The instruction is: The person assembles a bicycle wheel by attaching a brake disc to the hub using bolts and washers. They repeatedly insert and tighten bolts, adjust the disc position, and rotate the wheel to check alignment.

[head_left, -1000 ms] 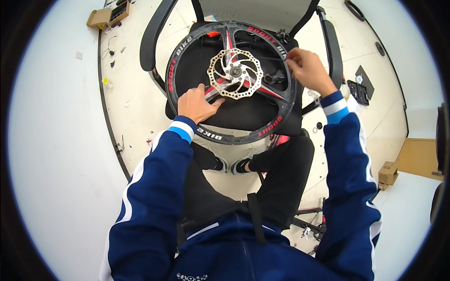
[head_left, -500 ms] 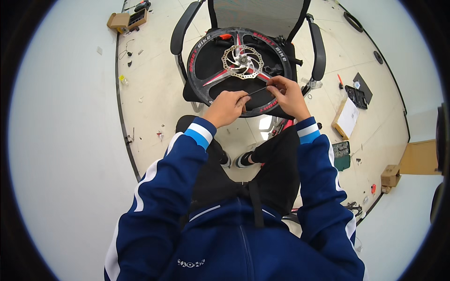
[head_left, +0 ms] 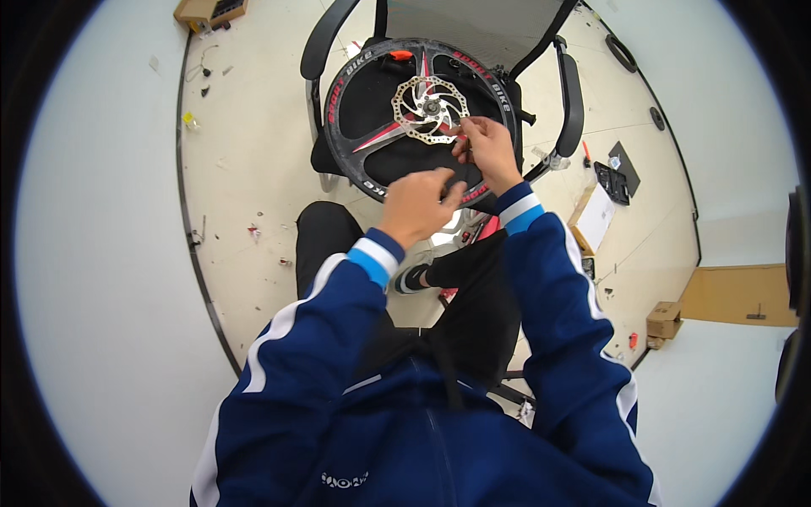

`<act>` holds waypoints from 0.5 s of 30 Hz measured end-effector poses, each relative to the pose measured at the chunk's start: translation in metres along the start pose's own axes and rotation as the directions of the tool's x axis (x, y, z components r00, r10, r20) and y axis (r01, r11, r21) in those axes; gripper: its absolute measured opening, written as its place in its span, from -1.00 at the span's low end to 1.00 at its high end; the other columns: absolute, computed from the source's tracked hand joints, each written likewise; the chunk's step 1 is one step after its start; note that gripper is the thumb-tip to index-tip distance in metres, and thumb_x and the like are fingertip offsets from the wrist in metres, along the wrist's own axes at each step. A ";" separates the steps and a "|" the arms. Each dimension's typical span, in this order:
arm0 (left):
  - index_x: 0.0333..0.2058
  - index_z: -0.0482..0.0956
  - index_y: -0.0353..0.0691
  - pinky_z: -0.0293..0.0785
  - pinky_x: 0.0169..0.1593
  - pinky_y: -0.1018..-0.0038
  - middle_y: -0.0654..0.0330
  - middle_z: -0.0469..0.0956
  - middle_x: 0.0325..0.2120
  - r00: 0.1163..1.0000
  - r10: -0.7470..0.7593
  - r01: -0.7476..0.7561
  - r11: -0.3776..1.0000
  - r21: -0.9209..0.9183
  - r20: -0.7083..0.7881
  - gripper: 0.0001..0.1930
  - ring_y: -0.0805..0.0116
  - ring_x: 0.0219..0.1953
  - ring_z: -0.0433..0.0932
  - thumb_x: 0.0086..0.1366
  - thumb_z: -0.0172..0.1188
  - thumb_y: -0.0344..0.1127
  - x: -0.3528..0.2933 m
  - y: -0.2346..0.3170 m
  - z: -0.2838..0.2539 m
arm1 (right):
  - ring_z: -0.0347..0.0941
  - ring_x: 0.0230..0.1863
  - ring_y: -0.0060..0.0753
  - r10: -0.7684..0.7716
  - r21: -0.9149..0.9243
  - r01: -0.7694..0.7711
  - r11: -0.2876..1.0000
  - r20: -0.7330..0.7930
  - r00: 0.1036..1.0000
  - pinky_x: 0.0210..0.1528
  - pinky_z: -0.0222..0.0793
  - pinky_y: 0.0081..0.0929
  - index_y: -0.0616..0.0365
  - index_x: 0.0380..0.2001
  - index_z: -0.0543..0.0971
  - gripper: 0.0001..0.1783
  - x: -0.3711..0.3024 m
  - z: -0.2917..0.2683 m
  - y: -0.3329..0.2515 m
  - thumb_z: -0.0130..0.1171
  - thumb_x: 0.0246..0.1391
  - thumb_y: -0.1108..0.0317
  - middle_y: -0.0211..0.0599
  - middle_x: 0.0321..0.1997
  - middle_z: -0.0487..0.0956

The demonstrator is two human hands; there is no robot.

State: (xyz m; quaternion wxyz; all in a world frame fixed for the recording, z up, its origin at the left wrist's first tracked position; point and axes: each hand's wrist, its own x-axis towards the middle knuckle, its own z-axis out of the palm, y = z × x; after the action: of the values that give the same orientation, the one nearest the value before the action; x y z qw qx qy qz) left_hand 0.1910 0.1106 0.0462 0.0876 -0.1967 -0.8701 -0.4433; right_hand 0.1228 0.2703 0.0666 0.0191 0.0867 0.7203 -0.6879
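A bicycle wheel (head_left: 335, 135) with a black rim and three grey-and-red spokes lies flat on the seat of a black office chair (head_left: 325, 160). A silver brake disc (head_left: 405, 124) is at its hub. My right hand (head_left: 492, 152) is over the right side of the wheel, fingertips pinched together beside the disc's lower right edge; what they hold is too small or hidden to make out. Nearer to me, my left hand (head_left: 416, 207) hovers by the front of the rim, thumb and fingers apart, with nothing visible in it.
Armrests (head_left: 571, 101) flank the wheel. On the floor to the right lie a black tool case (head_left: 612, 182), a white-topped board (head_left: 594, 218) and a cardboard box (head_left: 664, 319). Another open box (head_left: 196, 12) is at the far left. Small parts are scattered on the left floor.
A thin dark rod spanned both hands before; it no longer shows between them. My right hand has moved up and left to the disc's edge, and my left hand has loosened and come slightly nearer.
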 end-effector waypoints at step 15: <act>-0.13 0.47 -0.48 0.46 -0.04 0.16 -0.26 0.60 -0.24 0.584 -0.752 0.674 0.659 -0.333 -0.306 -0.45 -0.17 -0.17 0.59 0.32 0.21 0.04 0.029 -0.155 -0.025 | 0.55 -0.28 0.20 -0.142 -0.723 0.633 0.278 0.621 0.771 -0.25 0.42 -0.07 0.25 -0.14 0.47 -0.83 0.107 -0.025 -0.009 0.05 0.29 0.39 0.09 -0.35 0.61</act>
State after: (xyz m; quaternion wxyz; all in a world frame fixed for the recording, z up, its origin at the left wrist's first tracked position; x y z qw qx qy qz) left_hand 0.0985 0.0163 -0.0440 0.0676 0.2633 -0.7906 -0.5487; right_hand 0.0185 0.3057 0.0612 0.0504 -0.2806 0.9451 -0.1594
